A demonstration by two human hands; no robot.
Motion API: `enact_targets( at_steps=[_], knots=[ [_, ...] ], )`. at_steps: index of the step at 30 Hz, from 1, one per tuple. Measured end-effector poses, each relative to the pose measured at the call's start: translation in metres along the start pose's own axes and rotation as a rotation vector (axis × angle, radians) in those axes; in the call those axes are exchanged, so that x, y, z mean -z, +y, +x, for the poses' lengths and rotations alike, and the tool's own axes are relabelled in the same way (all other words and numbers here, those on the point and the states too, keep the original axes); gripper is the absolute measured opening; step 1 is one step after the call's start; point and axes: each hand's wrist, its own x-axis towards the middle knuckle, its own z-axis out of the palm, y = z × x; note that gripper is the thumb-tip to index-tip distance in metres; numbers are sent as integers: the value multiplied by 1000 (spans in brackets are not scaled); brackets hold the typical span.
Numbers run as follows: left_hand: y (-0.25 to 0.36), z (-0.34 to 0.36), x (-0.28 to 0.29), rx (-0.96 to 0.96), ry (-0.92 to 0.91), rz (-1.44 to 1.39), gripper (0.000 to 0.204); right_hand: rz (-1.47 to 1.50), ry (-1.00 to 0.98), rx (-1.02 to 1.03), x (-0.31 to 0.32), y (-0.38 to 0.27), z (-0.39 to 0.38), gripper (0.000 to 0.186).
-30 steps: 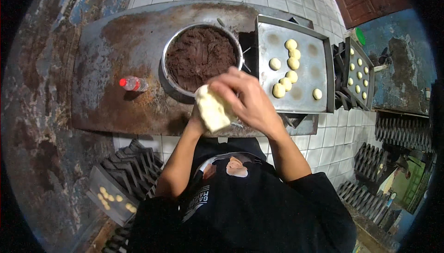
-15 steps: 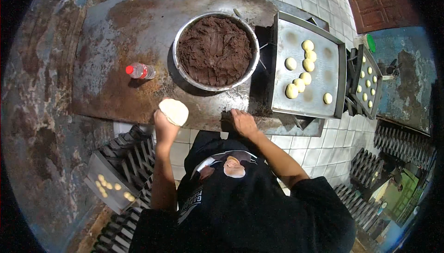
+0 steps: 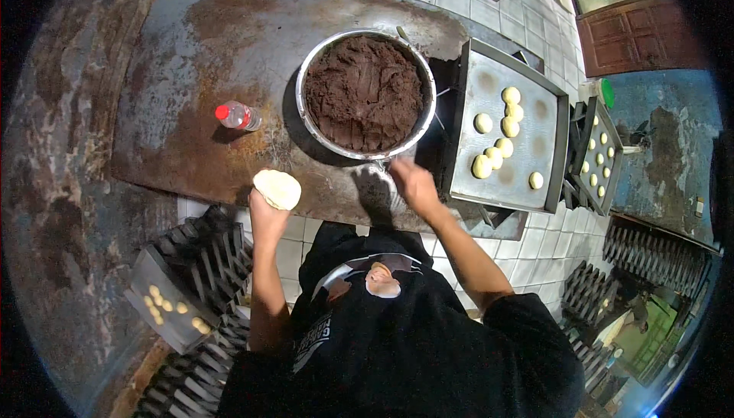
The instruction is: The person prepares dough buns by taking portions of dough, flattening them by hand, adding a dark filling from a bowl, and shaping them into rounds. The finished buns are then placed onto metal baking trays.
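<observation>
Now got the right hand [image 3: 415, 190] up closer to the near rim of the bowl [image 3: 432, 98] than half a second ago, with the left hand [image 3: 265, 217] staying off to the left by the front edge of the table [image 3: 176, 123]; so, hands well apart. Clearly gripping the pale lump of dough [image 3: 278, 189] in the left one, clasped low with most of the lump poking out on top; can't tell about the right one, too blurred to say holding something or bare; also can't tell if touching the table or just above it.

Worried mostly about that dough tbh; could squash or tear from too hard a squeeze, or slip out from too loose a one, looking soft and being held from one end only; could then land on the grubby table and pick up dirt, or drop past the front edge to the tiled floor [image 3: 527, 247]. Not loving the right hand so near the bowl either; could bump the rim on a quick swing, or get smeared by the dark brown mass [image 3: 363, 93] inside; could jolt the tray [image 3: 527, 159] with a wide move right and set the dough balls [image 3: 511, 126] rolling; less bothered about the red-capped bottle [image 3: 243, 117].
</observation>
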Motion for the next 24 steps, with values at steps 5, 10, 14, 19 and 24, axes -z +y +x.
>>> enact_targets(
  at_steps=[5, 10, 14, 19, 24],
  knots=[
    [-2, 9, -3, 78, -106, 47, 46, -270, -37, -44, 33, 0, 73, 33],
    [12, 10, -5, 57, -73, 48, 43, -487, -298, 137, 6, 20, 93, 35],
    [15, 4, -6, 99, -15, 17, 40, -397, -444, 95, 1, 24, 103, 26],
    [13, 6, -15, 88, -119, 27, 35, -104, -551, -81, 13, 58, 120, 30],
    [14, 11, -25, -70, -199, 61, 29, 609, -435, 34, 84, -50, 93, 30]
  ],
)
